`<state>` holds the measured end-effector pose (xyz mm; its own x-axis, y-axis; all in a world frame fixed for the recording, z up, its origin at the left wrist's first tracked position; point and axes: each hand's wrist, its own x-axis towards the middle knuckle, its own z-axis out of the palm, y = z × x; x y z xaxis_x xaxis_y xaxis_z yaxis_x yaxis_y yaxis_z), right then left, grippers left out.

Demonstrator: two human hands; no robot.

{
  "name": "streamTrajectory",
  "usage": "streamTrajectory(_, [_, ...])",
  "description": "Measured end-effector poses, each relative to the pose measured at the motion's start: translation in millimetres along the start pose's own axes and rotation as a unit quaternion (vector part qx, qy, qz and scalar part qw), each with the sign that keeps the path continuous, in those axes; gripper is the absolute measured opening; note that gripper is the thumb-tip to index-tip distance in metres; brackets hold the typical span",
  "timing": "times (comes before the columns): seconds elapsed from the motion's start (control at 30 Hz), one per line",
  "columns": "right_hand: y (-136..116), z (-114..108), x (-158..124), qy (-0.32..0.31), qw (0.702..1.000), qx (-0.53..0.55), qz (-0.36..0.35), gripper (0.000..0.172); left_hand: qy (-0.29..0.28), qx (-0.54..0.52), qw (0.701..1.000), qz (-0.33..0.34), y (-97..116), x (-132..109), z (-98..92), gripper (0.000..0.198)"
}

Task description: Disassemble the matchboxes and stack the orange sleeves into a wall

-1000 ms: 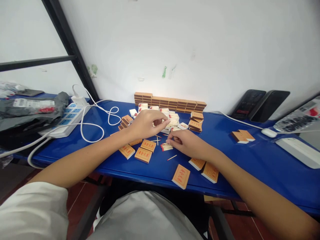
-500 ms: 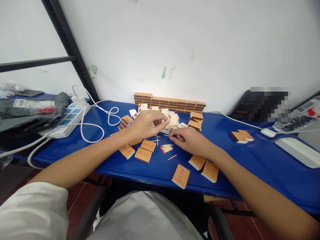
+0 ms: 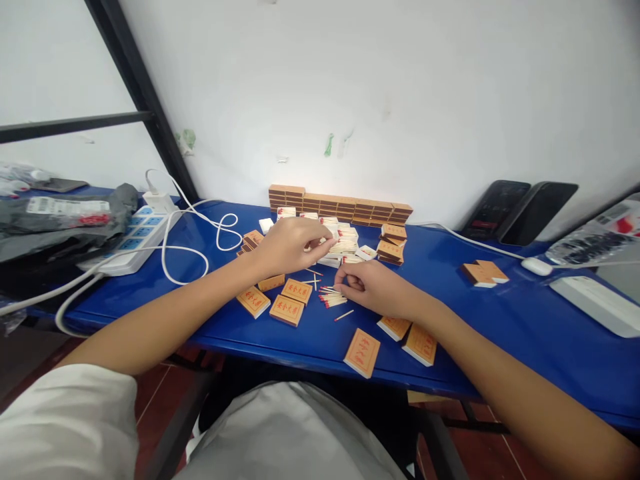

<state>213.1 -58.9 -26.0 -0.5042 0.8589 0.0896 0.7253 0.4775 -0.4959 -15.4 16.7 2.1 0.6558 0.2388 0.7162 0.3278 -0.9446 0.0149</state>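
Note:
My left hand [image 3: 297, 243] hovers over the front of the open matchbox trays [image 3: 347, 241], which are full of red-tipped matches. Its thumb and forefinger come together at the tips; whatever lies between them is too small to make out. Lower and to the right, my right hand [image 3: 374, 287] pinches a match at the edge of a small pile of matches [image 3: 331, 301] on the blue table. A single match [image 3: 344, 315] lies in front of that pile. Several more loose matches [image 3: 315, 280] lie crossed below my left hand.
Closed matchboxes [image 3: 287, 311] lie left of the pile, and another matchbox [image 3: 362, 353] is near the front edge. Stacked matchboxes [image 3: 340, 205] line the wall. A power strip [image 3: 135, 243] with white cables stands left; two phones [image 3: 537, 213] lean at the right.
My right hand has moved down and slightly left, from beside the trays to the small match pile. My left hand has barely moved.

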Motion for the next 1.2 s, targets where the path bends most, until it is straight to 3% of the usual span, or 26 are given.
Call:
streamTrajectory(0.27, [-6.2, -9.0, -7.2, -0.037, 0.997, 0.063, -0.001, 0.017, 0.002, 0.017, 1.0, 0.015, -0.2, -0.9, 2.5, 0.032])
streamTrajectory(0.57, [-15.9, -17.2, -15.0, -0.122, 0.988, 0.093, -0.004, 0.018, -0.028, 0.003, 1.0, -0.002, -0.2, -0.6, 0.5, 0.031])
streamTrajectory(0.87, [-11.3, -4.1, -5.9, -0.02, 0.999, 0.047, -0.007, 0.018, -0.019, 0.003, 1.0, 0.006, -1.7, -1.6, 2.6, 0.026])
streamTrajectory(1.2, [-7.4, -0.1, -4.0, 0.001, 1.0, 0.016, -0.016, 0.018, -0.032, 0.007, 0.999, 0.001, -2.0, -1.2, 2.0, 0.029])
